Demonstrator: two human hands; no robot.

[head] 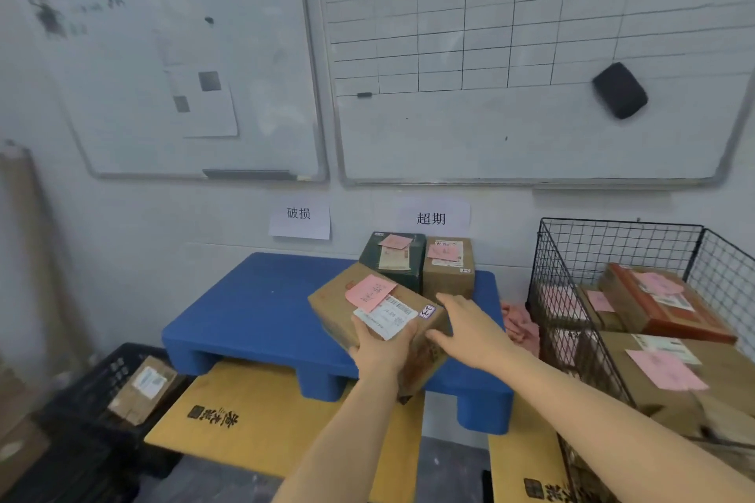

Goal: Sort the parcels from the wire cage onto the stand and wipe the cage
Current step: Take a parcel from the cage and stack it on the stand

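Observation:
A brown cardboard parcel (359, 304) with a pink note and a white label is held tilted over the blue plastic stand (253, 310). My left hand (382, 347) grips its near edge from below. My right hand (470, 325) lies flat against its right end, fingers spread. Behind it on the stand are a dark green parcel (394, 257) and a small brown parcel (449, 265), both with pink notes. The black wire cage (572, 257) at the right holds several more parcels, among them a red-brown box (670, 308) and a large brown box (674, 372).
A pink cloth (519, 325) lies between the stand and the cage. A black crate (102, 392) with a small parcel sits at lower left. Yellow boards (253, 412) lie under the stand. Two paper signs and two whiteboards hang on the wall behind.

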